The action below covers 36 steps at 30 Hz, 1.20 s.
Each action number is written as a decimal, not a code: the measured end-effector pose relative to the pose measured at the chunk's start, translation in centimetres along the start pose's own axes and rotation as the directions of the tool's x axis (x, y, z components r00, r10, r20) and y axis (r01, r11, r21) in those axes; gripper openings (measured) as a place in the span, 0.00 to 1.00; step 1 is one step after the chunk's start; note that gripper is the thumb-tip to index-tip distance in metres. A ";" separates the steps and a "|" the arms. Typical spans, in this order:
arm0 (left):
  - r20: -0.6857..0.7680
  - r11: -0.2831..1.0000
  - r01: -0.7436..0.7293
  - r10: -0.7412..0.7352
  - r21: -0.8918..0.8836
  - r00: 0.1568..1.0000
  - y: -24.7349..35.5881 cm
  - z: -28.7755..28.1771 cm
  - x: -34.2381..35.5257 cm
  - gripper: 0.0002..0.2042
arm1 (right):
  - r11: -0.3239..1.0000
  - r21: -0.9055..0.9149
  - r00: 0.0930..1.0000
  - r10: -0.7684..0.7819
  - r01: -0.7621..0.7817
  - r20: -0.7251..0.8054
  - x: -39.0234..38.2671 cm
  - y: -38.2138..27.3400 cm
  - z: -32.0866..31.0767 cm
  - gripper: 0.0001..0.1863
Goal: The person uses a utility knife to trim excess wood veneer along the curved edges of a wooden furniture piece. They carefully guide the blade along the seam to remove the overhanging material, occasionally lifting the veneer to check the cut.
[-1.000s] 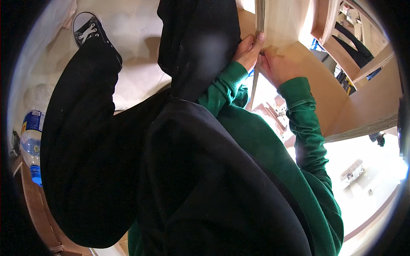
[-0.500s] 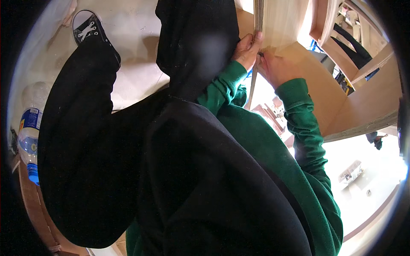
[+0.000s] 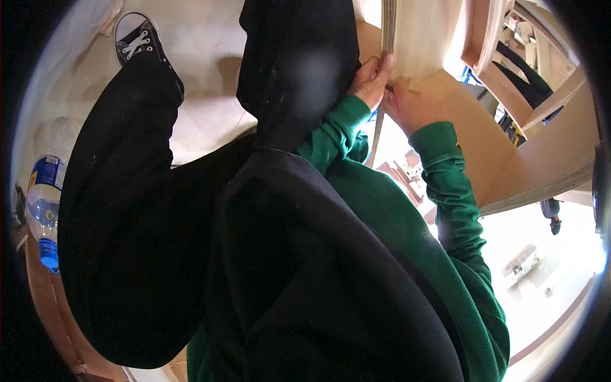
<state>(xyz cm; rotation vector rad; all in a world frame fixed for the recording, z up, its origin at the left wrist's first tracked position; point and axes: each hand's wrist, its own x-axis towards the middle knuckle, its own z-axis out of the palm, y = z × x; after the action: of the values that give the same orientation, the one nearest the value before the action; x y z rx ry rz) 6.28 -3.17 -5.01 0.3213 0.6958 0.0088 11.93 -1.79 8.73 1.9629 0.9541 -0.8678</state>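
Note:
A pale wooden panel (image 3: 420, 38) stands on edge at the upper right, its layered edge facing me. My left hand (image 3: 371, 81) is closed against that edge, thumb and fingers pressed on the wood beside my black-trousered leg. On the other side of the edge is my right hand (image 3: 415, 109), its fingers pinched close to the left fingertips. A tiny dark bit shows at the right fingertips, too small to name. Green sleeves cover both arms.
A curved wooden board (image 3: 490, 127) extends to the right below the panel. Wooden framing (image 3: 509, 83) stands beyond it. At the far left lies a clear plastic bottle (image 3: 46, 204) with a blue cap. My dark sneaker (image 3: 137, 41) rests on the pale floor (image 3: 203, 76).
The view has shifted slightly, so the panel and hands sit a little lower. Both hands keep the same grip at the panel's edge. At far right, a small dark shape looks different.

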 end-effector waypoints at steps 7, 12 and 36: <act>-0.047 0.998 -0.054 0.055 0.023 0.997 2.4 0.5 -1.5 0.25 | 0.980 -0.191 0.986 0.078 -0.049 0.147 0.2 -0.5 0.8 0.16; -0.043 0.997 -0.045 0.047 0.061 0.998 1.4 0.3 -0.9 0.24 | 0.994 -0.095 0.986 0.061 -0.046 0.154 -0.1 0.0 0.4 0.13; 0.087 0.205 -0.301 0.679 0.931 0.729 14.9 -0.8 -6.0 0.15 | 0.380 0.859 0.796 0.366 0.344 -0.481 -5.9 -0.3 -9.0 0.19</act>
<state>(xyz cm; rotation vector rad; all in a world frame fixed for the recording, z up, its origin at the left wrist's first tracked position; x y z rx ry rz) 2.63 10.57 2.62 1.7226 0.8739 0.3484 10.96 4.17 17.64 3.4574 0.8109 -0.8336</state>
